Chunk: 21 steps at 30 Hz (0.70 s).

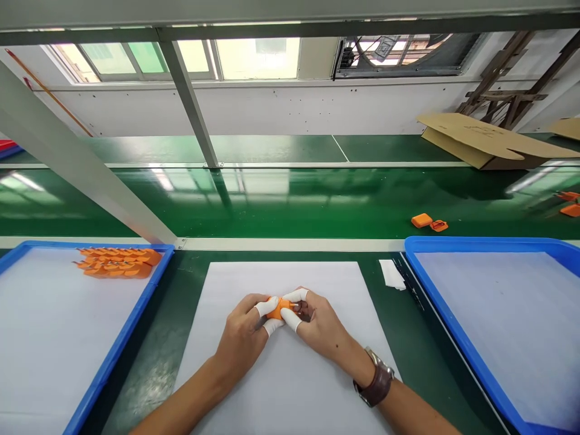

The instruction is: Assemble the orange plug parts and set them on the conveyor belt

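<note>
A small orange plastic piece (274, 312) is held just above the white sheet (290, 374), in the middle of the view. My left hand (247, 329) pinches its left end between a thumb and finger wrapped in white finger covers. At the right end my right hand (317, 320) also grips it, with white covers on the thumb and index finger. Small thin prongs seem to stick out on that side, partly hidden by my fingers. Rows of similar orange pieces (120, 263) lie in the blue-rimmed left tray (124, 347), at its far right corner.
A second blue-rimmed tray (457, 326) stands to the right, with a torn white scrap (392, 275) beside it. Beyond a pale rail (290, 244), two orange parts (422, 220) lie on the shiny green surface (317, 205). A flattened cardboard box (493, 139) rests farther back. A slanting metal post (90, 157) stands left.
</note>
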Available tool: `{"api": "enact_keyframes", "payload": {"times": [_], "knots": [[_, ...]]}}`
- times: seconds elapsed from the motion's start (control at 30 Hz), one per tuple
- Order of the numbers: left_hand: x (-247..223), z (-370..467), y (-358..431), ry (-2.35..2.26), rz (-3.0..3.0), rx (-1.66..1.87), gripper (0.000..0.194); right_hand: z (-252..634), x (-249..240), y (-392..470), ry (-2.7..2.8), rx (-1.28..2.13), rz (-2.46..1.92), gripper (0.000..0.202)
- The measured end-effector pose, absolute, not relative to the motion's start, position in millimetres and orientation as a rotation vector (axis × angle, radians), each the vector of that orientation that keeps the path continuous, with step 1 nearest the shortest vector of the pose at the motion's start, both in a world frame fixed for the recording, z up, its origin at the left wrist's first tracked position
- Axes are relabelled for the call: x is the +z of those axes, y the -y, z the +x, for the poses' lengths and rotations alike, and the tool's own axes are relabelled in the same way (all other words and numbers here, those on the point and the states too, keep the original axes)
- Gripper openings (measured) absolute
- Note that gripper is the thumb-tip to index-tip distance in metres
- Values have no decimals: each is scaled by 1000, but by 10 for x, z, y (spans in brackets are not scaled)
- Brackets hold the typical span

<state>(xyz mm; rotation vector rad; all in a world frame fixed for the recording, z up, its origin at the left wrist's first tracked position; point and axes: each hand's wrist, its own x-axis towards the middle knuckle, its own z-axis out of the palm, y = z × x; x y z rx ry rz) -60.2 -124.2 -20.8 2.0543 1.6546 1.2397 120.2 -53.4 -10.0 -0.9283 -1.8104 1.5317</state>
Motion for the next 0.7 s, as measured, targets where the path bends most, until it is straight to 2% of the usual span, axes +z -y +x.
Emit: {"api": "enact_keyframes", "payload": {"times": [0.17, 0.47, 0.6, 0.7], "knots": [[-206, -619, 1230, -1639, 2102, 1215, 34, 1237, -91, 465, 1792, 1644, -887, 16], [-233, -643, 1262, -1656, 2214, 1174, 28, 1212, -144, 525, 1787, 1515, -973, 11], [-148, -639, 1252, -1637, 2134, 1114, 38, 1249, -90, 483, 1805, 1548, -937, 28], [-79, -664, 1253, -1660, 2120, 1076, 42, 1314, -45, 438, 1925, 1311, -892, 31]]}}
